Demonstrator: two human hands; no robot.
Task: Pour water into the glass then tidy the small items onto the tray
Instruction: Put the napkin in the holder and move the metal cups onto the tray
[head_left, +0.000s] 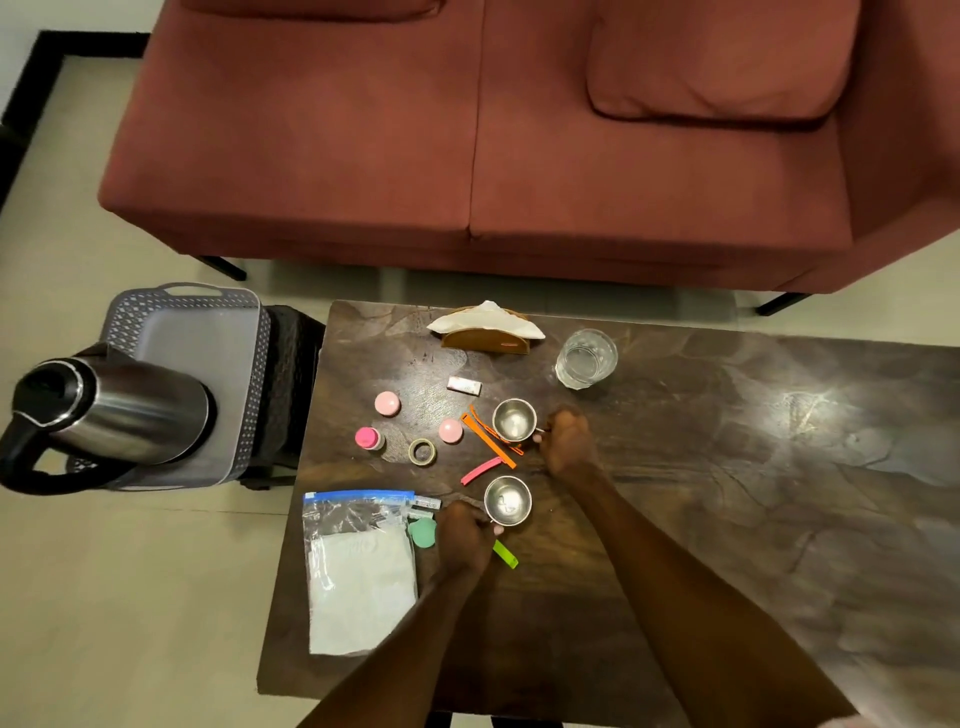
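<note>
- Your right hand (566, 447) is at the handle side of the far steel cup (514, 420), fingers curled against it; the view does not show whether the handle is actually gripped.
- Your left hand (465, 535) is curled at the near steel cup (508, 500), thumb tip showing by its rim; it appears to be holding the handle.
- The glass (586, 358) stands upright on the dark wooden table (727, 467), to the right of the napkin holder (485, 330) and apart from both hands. Its water level cannot be read.
- The grey tray (208, 332) sits on a stool left of the table, with the steel kettle (104, 410) resting in it.
- Small items lie on the table, not on the tray: two pink caps (387, 403), a pink-capped bottle (370, 439), a tape roll (422, 451), orange clips (488, 439), a pink clip (480, 470), a green clip (505, 554), a green disc (422, 532) and a white eraser (464, 385).
- A zip bag (358, 571) lies at the near left edge of the table.
</note>
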